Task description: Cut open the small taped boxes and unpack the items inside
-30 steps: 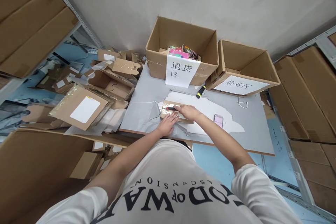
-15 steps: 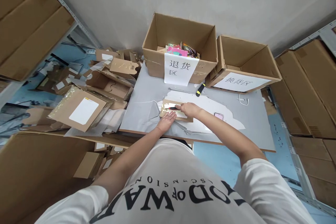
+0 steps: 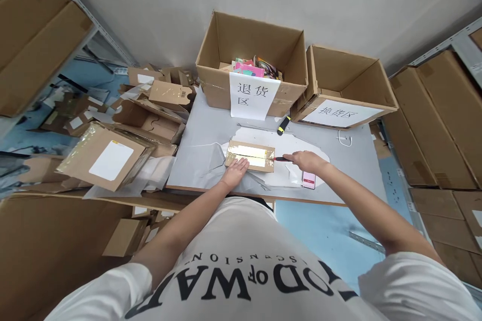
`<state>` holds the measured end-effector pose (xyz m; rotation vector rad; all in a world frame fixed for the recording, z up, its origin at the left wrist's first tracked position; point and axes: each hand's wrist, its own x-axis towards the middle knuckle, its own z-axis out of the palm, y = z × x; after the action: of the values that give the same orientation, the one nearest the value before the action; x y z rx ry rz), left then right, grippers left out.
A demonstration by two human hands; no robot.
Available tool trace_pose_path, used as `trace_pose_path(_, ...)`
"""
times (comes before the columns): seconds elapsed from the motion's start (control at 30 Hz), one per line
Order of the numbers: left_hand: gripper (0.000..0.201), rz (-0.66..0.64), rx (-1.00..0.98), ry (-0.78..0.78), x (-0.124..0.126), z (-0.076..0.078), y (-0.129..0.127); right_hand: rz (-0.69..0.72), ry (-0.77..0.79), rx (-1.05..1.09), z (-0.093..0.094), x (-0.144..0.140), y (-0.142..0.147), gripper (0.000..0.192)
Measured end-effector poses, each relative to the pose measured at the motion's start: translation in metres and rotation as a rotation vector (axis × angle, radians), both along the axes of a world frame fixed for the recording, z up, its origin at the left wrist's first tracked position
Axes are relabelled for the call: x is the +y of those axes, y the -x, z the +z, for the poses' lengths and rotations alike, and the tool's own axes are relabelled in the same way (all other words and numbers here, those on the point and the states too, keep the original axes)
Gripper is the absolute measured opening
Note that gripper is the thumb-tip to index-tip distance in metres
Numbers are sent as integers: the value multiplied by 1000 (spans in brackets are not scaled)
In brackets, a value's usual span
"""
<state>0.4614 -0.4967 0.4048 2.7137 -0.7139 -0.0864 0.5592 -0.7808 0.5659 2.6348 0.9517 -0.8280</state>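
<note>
A small cardboard box (image 3: 246, 153) with shiny tape and a white label lies on the worktable. A dark slit line runs lengthwise through the label. My left hand (image 3: 235, 171) rests flat on the box's near edge, fingers stretched out. In my right hand (image 3: 307, 161) is a red and black utility knife (image 3: 280, 159), its tip at the right end of the box, in line with the slit. Just below the right hand, a phone (image 3: 309, 180) with a lit pinkish screen lies on the table.
Behind stand two open cartons with paper signs: the left carton (image 3: 214, 88) holds colourful packs, and the right carton (image 3: 350, 77) sits beside it. A black and yellow tool (image 3: 283, 125) lies before them. Opened boxes (image 3: 150, 123) pile up left; stacked cartons (image 3: 433, 120) stand right.
My right hand has drawn the knife rightward along the box, from the label's middle to the right end. The dark line now shows across the label. My left hand stays on the box.
</note>
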Motion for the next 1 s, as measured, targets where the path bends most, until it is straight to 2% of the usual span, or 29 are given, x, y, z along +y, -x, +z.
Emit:
trace_pose_path(0.13,53,-11,-1,-38,0,1,0,-3,25,0,7,-15,4,56)
trace_pose_path(0.27,53,-12,5,-57,0,1,-1,7,16,-8,3,-20,8,55)
trace_pose_path(0.37,54,-9,14,-48,0,2,-1,-46,-60,-10,-5,-35,13,55)
trace_pose_path(0.47,55,12,24,-26,-1,2,-1,-152,-224,-9,-18,-60,23,52)
trace_pose_path(0.53,55,27,26,-24,-2,4,0,-273,-397,-4,-29,-75,33,49)
trace_pose_path(0.63,53,37,10,-40,-4,10,2,-582,-699,55,-55,-84,54,48)
trace_pose_path(0.7,48,44,-19,-40,-5,15,5,-816,-892,145,-76,-77,70,53)
trace_pose_path(0.8,42,47,-75,-39,-4,24,9,-1078,-1150,257,-103,-54,90,65)
trace_pose_path(0.93,42,14,-101,-74,0,36,10,-1257,-1343,333,-121,-29,101,71)
trace_pose_path(1.0,53,21,-87,-98,-1,42,5,-1290,-1377,355,-124,-23,103,71)
